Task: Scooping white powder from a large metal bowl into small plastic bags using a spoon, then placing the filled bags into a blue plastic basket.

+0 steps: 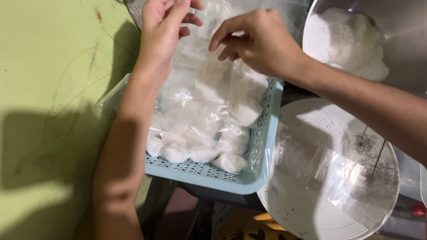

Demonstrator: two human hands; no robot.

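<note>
My left hand (164, 24) and my right hand (261, 40) hold a clear plastic bag (204, 53) between them, above a light blue perforated basket (265, 136). The left hand pinches the bag's left side with thumb and fingers; the right hand's fingers curl onto its right side. The basket holds several small clear bags filled with white powder (203, 134), piled on a clear plastic liner.
A white plate (314, 218) with loose clear bags and white powder on it stands right of the basket. A large metal bowl (410, 41) with a heap of white powder (349, 39) sits at the top right. A green wall surface (44, 81) fills the left.
</note>
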